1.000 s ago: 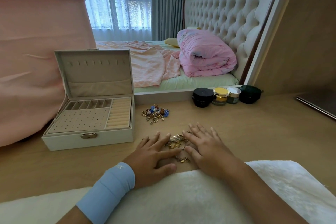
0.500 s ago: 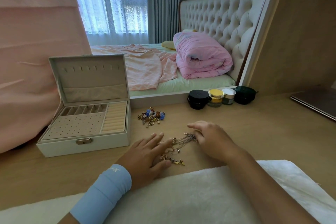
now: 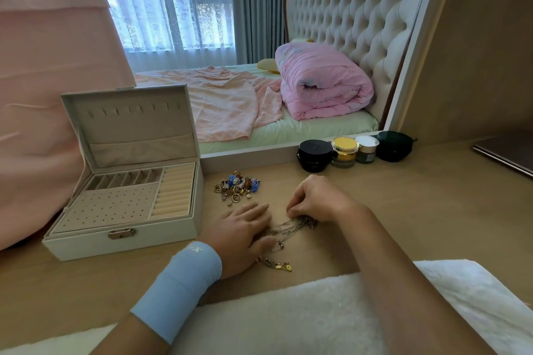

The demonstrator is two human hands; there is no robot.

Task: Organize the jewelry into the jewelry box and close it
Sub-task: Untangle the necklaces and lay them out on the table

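One head-worn view looks forward and down, close over the desk; edges seem warped.

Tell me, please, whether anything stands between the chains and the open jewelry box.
Nothing visible does. The chains lie right of the box, lid up, bare table between. The left hand presses them on that side; the right hand pinches their far end. The charm pile lies farther back.

four cosmetic jars, rolled pink duvet, white fluffy cloth

The blue wristband bears a white X-like mark; nothing on the jars can be read.
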